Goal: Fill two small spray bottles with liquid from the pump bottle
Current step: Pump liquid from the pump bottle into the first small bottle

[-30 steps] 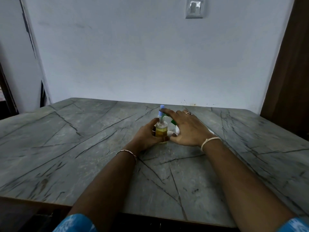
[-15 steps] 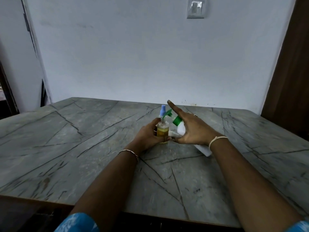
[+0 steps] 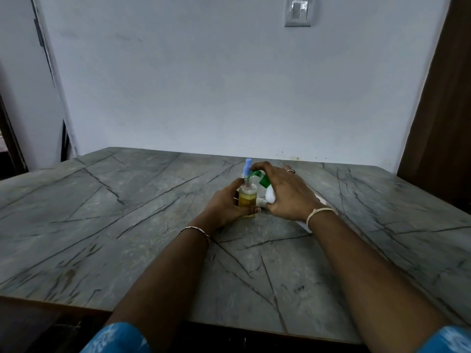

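My left hand (image 3: 224, 205) grips a small clear spray bottle (image 3: 247, 197), uncapped, upright on the table and about half full of yellow liquid. My right hand (image 3: 288, 192) holds the white pump bottle (image 3: 269, 197) tilted toward it, fingers wrapped round the body and the forefinger down on the green pump head (image 3: 263, 180). The green spout sits over the small bottle's mouth. A blue spray cap (image 3: 247, 166) pokes up just behind them; what it sits on is hidden. A small white part (image 3: 260, 201) lies between the two bottles.
The grey veined stone table (image 3: 127, 225) stretches wide on both sides, its front edge near my elbows. A pale wall with a switch plate (image 3: 298, 11) stands behind, and a brown door (image 3: 446, 98) at the right.
My right forefinger, raised half a second ago, has come down on the green pump head. The left hand and small bottle have stayed put.
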Motion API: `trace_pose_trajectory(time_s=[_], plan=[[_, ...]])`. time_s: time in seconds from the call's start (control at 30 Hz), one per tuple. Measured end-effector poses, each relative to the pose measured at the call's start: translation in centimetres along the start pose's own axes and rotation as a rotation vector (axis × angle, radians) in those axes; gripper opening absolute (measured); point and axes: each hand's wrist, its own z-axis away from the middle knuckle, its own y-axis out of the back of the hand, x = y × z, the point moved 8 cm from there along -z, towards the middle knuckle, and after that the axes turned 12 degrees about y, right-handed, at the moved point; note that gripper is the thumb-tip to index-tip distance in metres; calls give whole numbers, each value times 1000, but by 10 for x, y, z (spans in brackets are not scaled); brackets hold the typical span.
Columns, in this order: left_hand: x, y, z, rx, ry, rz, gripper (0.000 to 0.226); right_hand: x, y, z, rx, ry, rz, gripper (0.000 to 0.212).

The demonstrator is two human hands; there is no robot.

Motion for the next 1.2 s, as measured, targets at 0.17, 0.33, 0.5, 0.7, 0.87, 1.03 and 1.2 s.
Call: trace_pose_trajectory(time_s=[0.17,0.33,0.5,0.7,0.87,1.03,1.2], plan=[[0,0,1,8,-10,-3,81,1,1,4,-10,30,87,92],[1,1,2,3,-16,10,79,2,1,5,-18,29,89,94],[1,0,1,-17,5,23,85,0,2,3,12,15,51,86],[0,0,1,-10,22,40,89,0,2,4,-12,34,154,91],[0,1,2,-5,24,30,92,-5,3,4,-47,68,257,108],[1,-1,2,-12,30,34,93,-4,3,4,-56,45,199,87],[1,-1,3,-17,35,26,93,-6,1,-1,-52,20,230,87]])
